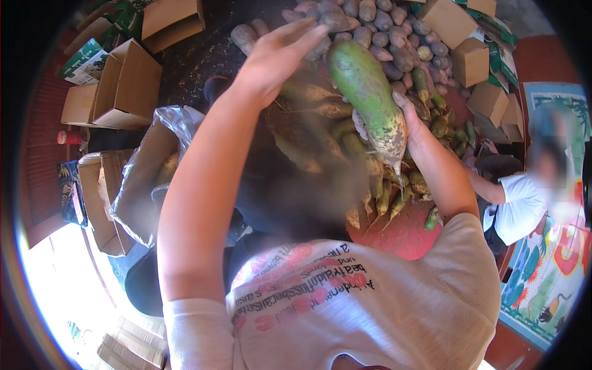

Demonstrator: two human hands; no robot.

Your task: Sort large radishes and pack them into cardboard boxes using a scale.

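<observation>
A large green radish is tilted in front of me, its thick end up and to the left and its pale, soil-marked root tip pointing down. My right hand is wrapped round the lower part, with fingertips showing on the radish's far left side. My left hand is raised to the left of the thick end, its fingers stretched out and holding nothing. A small gap seems to lie between those fingers and the radish. Below and around it lie several more green radishes, many with thin root tails.
A heap of purple-brown tubers spreads at the far side. Open cardboard boxes stand at left and far right. A plastic-lined box is by my left arm. Another person sits at the right, on whose side a patterned sheet shows.
</observation>
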